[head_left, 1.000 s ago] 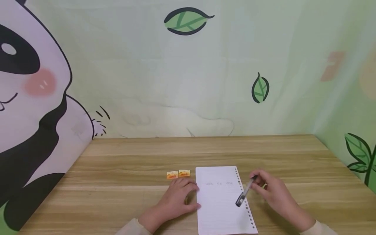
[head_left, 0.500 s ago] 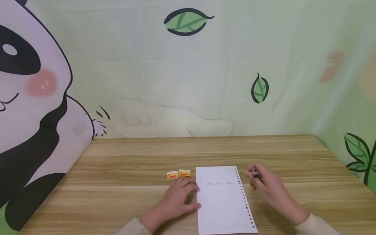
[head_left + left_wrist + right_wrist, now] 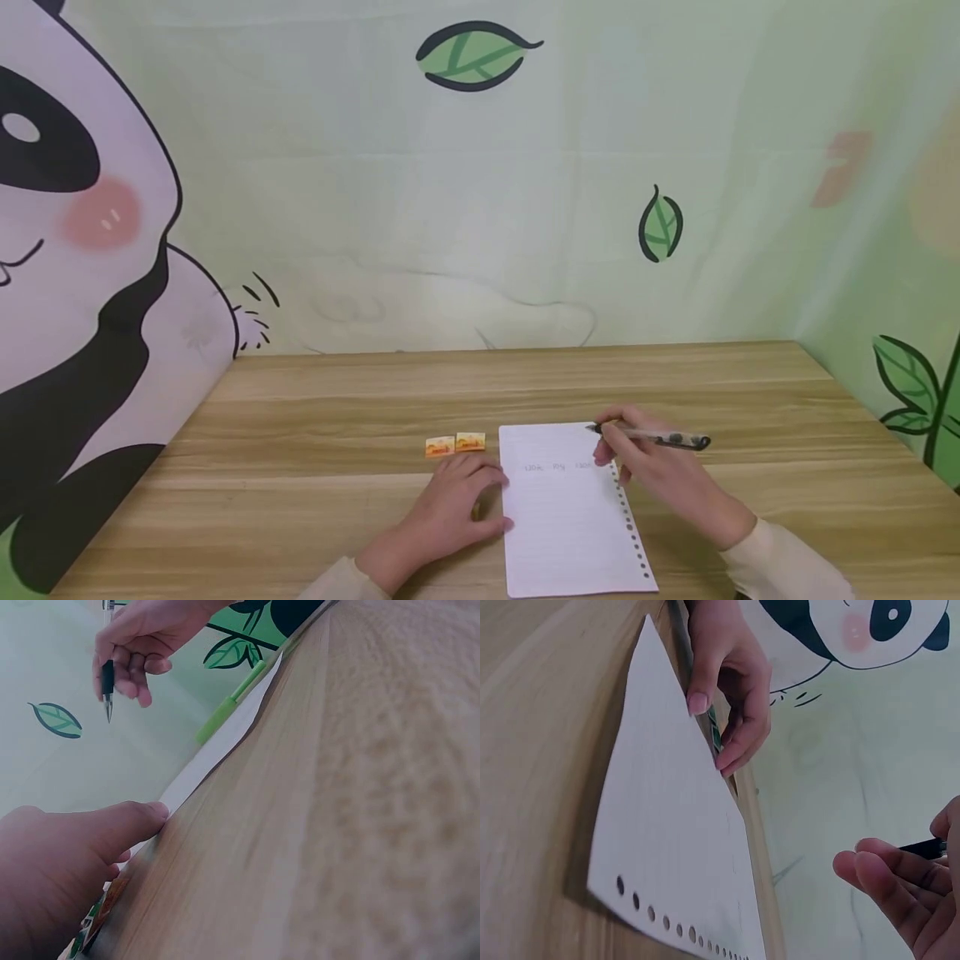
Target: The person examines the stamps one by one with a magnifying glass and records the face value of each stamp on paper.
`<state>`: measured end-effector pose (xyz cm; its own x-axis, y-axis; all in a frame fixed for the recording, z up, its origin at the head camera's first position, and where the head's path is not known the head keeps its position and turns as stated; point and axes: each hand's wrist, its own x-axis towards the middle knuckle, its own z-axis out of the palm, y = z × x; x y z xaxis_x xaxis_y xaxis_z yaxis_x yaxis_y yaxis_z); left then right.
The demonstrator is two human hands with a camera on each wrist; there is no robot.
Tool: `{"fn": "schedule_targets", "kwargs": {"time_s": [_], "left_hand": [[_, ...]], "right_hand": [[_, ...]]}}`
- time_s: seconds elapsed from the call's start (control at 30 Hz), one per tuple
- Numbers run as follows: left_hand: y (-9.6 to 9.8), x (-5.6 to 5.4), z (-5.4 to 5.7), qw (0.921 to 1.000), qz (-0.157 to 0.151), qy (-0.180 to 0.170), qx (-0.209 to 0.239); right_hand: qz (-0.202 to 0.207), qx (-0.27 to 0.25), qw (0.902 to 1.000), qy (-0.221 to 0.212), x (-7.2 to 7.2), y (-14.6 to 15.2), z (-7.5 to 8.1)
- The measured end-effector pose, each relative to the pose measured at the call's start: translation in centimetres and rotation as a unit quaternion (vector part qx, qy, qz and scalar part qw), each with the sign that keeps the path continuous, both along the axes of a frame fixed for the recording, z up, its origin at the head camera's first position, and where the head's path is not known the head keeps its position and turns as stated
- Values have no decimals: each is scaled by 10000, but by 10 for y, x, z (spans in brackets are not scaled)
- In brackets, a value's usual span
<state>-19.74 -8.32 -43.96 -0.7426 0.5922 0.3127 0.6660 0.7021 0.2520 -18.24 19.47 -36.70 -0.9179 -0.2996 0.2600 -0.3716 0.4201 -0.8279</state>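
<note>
From the head view, the paper (image 3: 570,533) lies on the desk (image 3: 300,417) at the left hand's (image 3: 450,504) three o'clock, its long axis running roughly twelve to six. That hand, thumb and fingers spread apart, touches its nine-o'clock edge. The right hand (image 3: 660,467) pinches the pen (image 3: 651,434) over the one-o'clock corner, tip pointing toward nine; the left wrist view shows the tip lifted clear.

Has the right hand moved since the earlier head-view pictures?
Yes, leftward: against the paper, the right hand has gone from beside the punched edge to partly over the upper right corner.
</note>
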Motion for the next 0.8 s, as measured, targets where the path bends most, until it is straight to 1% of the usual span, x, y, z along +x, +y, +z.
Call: {"fn": "schedule_targets", "kwargs": {"time_s": [0.07,0.17,0.27,0.4,0.47,0.53,0.63,0.8], "left_hand": [[0,0,0,10000,1,15,-5],[0,0,0,10000,5,38,-17],[0,1,1,10000,1,28,-4],[-1,1,2,10000,8,-21,5],[-2,1,2,10000,10,-53,-8],[-2,1,1,10000,2,-58,-12],[-2,1,1,10000,8,-29,-50],[-2,1,2,10000,22,-6,-78]], "right_hand": [[66,-47,10000,-46,-1,-4,1],[98,-151,9995,-275,-2,-11,1],[58,-82,9989,-461,-3,-19,-1],[238,-82,9988,-426,-8,-31,-9],[345,-185,9981,-467,-9,-36,-14],[393,-314,9969,-607,-10,-40,-19],[341,-372,9954,-808,-11,-46,-26],[310,-487,9921,-1117,-12,-52,-33]]}}
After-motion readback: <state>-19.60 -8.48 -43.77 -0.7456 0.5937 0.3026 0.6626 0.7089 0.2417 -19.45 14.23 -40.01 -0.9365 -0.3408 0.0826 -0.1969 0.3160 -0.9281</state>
